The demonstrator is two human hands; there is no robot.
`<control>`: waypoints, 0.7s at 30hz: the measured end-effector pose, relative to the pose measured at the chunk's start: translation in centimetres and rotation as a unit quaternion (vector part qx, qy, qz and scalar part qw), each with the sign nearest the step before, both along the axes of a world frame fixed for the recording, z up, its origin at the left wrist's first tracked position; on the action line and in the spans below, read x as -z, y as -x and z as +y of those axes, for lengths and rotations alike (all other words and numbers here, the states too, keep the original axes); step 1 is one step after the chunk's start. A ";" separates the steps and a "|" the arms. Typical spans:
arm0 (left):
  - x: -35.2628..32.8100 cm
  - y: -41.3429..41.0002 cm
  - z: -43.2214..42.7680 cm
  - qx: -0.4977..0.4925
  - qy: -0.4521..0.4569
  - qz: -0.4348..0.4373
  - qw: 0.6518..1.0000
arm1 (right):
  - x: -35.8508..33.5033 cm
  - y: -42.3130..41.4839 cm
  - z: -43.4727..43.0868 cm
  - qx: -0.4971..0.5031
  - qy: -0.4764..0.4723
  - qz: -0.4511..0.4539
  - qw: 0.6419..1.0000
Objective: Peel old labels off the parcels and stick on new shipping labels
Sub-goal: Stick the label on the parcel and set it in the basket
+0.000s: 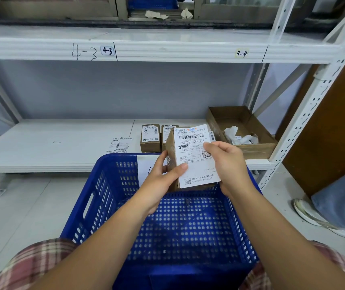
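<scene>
Above the blue basket (108,185), the left hand (159,181) gripped the parcel (170,147), its label (195,155) running lengthwise away; the right hand (228,164) pinched the label's right edge.

I see matt brown cardboard on the parcel (170,150), its smooth paper label (195,162), and a glossy blue plastic basket (108,185).
</scene>
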State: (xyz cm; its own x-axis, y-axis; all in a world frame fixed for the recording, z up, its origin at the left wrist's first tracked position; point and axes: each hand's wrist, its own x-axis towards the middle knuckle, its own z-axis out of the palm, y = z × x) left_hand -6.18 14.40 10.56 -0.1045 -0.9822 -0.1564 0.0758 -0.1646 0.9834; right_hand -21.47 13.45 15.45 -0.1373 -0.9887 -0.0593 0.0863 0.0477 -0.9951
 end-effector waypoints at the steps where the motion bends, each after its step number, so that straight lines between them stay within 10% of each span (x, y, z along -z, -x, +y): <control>1: 0.0 0.0 0.0 0.000 0.000 0.003 1.000 | 0.0 0.0 -0.1 -0.001 -0.004 -0.005 1.000; 21: -0.1 0.6 0.0 -0.074 -0.020 0.037 0.996 | 0.3 0.2 -0.5 -0.046 -0.092 -0.079 0.992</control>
